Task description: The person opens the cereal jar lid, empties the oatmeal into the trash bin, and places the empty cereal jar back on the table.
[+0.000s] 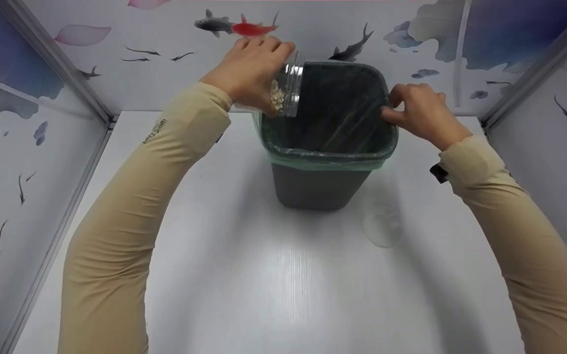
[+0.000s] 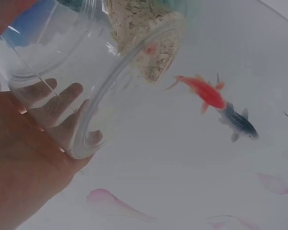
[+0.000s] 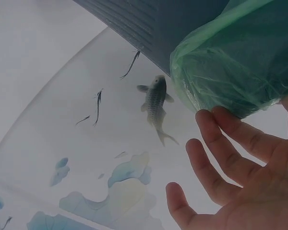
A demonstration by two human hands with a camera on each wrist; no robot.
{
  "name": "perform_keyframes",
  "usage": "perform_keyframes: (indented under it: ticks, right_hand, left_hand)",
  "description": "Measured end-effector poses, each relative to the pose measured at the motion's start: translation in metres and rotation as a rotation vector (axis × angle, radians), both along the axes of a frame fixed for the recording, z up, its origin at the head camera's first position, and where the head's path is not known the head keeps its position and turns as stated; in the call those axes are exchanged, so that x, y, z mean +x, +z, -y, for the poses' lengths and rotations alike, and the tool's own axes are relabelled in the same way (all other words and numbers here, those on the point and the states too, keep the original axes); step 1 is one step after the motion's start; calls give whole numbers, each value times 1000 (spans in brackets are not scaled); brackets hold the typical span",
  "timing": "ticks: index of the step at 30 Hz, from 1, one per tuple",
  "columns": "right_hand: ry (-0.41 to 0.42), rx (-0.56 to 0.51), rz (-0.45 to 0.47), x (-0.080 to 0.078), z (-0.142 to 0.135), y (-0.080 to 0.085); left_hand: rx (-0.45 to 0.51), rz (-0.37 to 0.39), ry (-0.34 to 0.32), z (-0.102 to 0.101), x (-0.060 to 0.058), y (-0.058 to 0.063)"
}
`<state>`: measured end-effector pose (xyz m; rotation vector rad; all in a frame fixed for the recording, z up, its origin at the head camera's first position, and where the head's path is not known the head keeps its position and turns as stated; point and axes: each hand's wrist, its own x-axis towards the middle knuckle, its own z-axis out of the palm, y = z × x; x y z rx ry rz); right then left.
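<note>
My left hand grips a clear jar, tilted on its side with the mouth over the left rim of a grey trash can. Pale flakes like oats lie along the jar's lower wall. A thin green trash bag lines the can and folds over its rim. At the right rim, my right hand holds the bagged edge between thumb and index finger. In the right wrist view its other fingers spread away from the bag. The can's bottom inside is dark.
A clear round lid lies on the white table, right of the can. Close behind the can stands a white panel printed with fish. Side panels border the table left and right.
</note>
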<state>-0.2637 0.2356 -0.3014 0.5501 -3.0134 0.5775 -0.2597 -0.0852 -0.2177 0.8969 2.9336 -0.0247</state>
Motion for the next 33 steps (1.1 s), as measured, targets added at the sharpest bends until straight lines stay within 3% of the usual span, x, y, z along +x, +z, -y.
perform_keyframes:
  ticks: [33]
  right_hand:
    - [-16,-4,9,1,1,-1]
  left_hand:
    - [-149,-34,-56,-32,-9,0]
